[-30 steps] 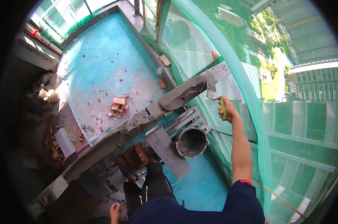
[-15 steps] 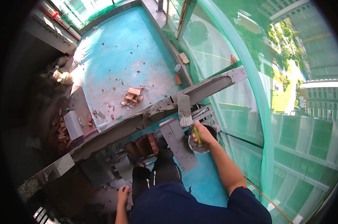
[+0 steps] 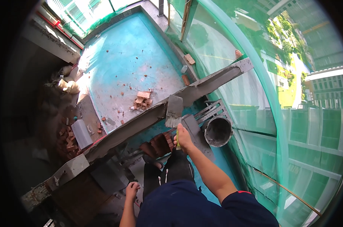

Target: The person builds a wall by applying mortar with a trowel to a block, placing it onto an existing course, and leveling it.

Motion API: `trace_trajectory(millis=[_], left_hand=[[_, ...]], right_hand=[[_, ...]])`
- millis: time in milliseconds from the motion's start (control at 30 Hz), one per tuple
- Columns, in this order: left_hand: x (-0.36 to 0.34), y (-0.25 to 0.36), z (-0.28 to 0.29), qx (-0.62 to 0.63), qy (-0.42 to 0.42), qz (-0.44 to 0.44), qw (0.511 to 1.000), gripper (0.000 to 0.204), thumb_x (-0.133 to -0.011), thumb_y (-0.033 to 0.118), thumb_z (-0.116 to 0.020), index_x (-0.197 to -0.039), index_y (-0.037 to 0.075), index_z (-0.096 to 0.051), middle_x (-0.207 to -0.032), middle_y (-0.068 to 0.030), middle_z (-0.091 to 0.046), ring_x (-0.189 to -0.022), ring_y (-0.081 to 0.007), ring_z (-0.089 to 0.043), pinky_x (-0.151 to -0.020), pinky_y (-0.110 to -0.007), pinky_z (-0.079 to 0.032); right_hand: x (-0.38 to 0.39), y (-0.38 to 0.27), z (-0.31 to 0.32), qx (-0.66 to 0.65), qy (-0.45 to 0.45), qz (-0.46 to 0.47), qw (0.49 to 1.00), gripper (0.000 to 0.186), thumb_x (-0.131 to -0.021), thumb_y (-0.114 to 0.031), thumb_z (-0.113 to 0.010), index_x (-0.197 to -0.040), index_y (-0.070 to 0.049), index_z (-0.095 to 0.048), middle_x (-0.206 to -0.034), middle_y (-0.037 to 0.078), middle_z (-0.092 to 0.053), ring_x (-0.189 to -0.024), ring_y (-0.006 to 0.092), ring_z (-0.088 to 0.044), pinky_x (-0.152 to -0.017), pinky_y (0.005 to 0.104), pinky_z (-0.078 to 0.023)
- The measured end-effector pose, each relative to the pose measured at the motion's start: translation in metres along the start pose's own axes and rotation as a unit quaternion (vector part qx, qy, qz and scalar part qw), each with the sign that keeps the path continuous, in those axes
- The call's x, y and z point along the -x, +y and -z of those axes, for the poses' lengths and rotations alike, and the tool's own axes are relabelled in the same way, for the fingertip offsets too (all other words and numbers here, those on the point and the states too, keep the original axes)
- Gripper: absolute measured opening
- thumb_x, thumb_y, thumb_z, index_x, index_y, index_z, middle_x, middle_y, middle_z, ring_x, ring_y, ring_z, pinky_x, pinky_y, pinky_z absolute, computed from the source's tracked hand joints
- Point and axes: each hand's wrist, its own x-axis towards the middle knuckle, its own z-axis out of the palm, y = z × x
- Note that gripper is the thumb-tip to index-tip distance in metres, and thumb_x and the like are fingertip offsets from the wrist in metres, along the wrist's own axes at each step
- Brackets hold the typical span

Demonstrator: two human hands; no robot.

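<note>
My right hand (image 3: 184,137) is closed around the yellow-green handle of a trowel (image 3: 174,110). Its flat grey blade, smeared with mortar, points away from me and overlaps the top of a low wall (image 3: 213,83) coated in grey mortar; I cannot tell whether blade and wall touch. To the right of that hand stands a black bucket (image 3: 218,131) with a mortar-crusted rim. A grey, mortar-stained board (image 3: 197,132) lies between bucket and hand, partly covered by my forearm. Down by my left thigh hangs my left hand (image 3: 132,189), fingers loosely curled, with nothing visible in it.
Stacked red bricks (image 3: 156,145) sit below the wall near my legs. Beyond it, a brick pile (image 3: 143,99) and scattered rubble lie on a blue-coated floor (image 3: 129,49). Green netting (image 3: 251,90) encloses the right side, with a drop behind it. Sacks (image 3: 68,85) rest at the left.
My right hand has moved left with the trowel, away from over the bucket, whose opening is now uncovered. The blade has come to the wall's top. The whole view has shifted slightly.
</note>
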Motion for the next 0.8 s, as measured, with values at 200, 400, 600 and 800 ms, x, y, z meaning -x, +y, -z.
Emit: trace_trajectory(millis=[200, 400, 600, 800], left_hand=[[-0.015, -0.029, 0.064, 0.012, 0.029, 0.017, 0.999, 0.023, -0.087, 0.023, -0.062, -0.098, 0.003, -0.06, -0.081, -0.0032, -0.062, -0.066, -0.0101, -0.059, -0.053, -0.021, -0.038], [-0.014, -0.051, 0.103, 0.008, 0.081, 0.046, 0.996, 0.024, -0.088, 0.025, -0.059, -0.1, 0.004, -0.057, -0.081, -0.0037, -0.061, -0.064, -0.011, -0.057, -0.055, -0.022, -0.04], [0.003, -0.044, 0.076, 0.046, 0.092, 0.054, 0.993, 0.023, -0.089, 0.025, -0.059, -0.099, 0.005, -0.055, -0.082, -0.0042, -0.061, -0.064, -0.0108, -0.057, -0.054, -0.022, -0.039], [0.004, -0.061, 0.019, 0.048, 0.064, 0.081, 0.993, 0.021, -0.089, 0.021, -0.059, -0.098, 0.003, -0.054, -0.078, -0.0049, -0.059, -0.061, -0.0098, -0.056, -0.05, -0.02, -0.036]], right_hand=[[0.013, 0.012, 0.003, 0.328, 0.029, 0.142, 0.934, 0.046, -0.095, -0.05, -0.038, -0.098, -0.004, -0.047, -0.074, 0.02, -0.061, -0.06, 0.0313, -0.061, -0.053, 0.043, -0.05], [0.021, -0.053, 0.061, 0.678, 0.116, 0.218, 0.693, 0.046, -0.093, -0.05, -0.042, -0.098, -0.005, -0.046, -0.081, 0.024, -0.065, -0.079, 0.042, -0.064, -0.068, 0.0501, -0.05], [-0.033, -0.108, 0.176, 0.641, 0.243, 0.184, 0.705, 0.05, -0.092, -0.054, -0.04, -0.103, -0.006, -0.048, -0.094, 0.029, -0.062, -0.09, 0.0443, -0.06, -0.078, 0.0523, -0.048], [-0.071, -0.184, 0.29, 0.565, 0.35, 0.219, 0.714, 0.053, -0.091, -0.055, -0.041, -0.102, -0.004, -0.052, -0.092, 0.024, -0.064, -0.086, 0.0428, -0.061, -0.077, 0.0487, -0.048]])
